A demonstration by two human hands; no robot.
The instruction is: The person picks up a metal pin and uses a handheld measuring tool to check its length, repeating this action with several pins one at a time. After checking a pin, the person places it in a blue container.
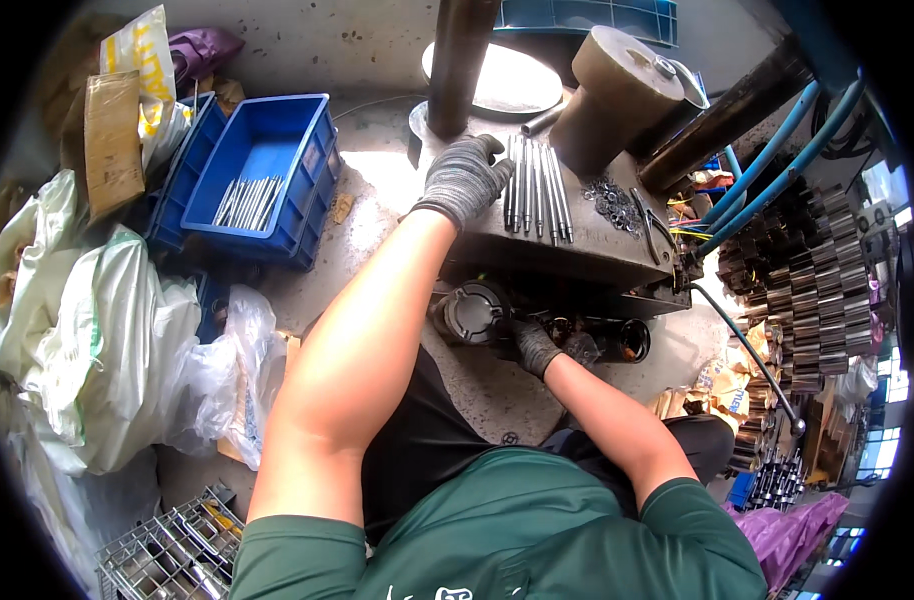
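Note:
My left hand (465, 180), in a grey knitted glove, is over the bench (487, 255), with its fingers bent and a gap between the fingertips. Nothing shows in it. Just right of those fingertips lies a row of several slim metal rods (537, 190), side by side. Lower down, my right hand (534, 345), gloved too, is below the bench edge beside a round metal housing (474, 312). Shadow hides its fingertips, so I cannot tell whether they grip anything. A dark cylinder (622, 341) lies to the right of that hand.
Small metal rings (609, 203) and pliers (649, 228) lie on the bench's right side. A thick post (460, 70) and a large metal cylinder (617, 95) stand behind. At left, a blue crate (267, 150) holds more rods. Stacked metal tubes (817, 300) fill the right.

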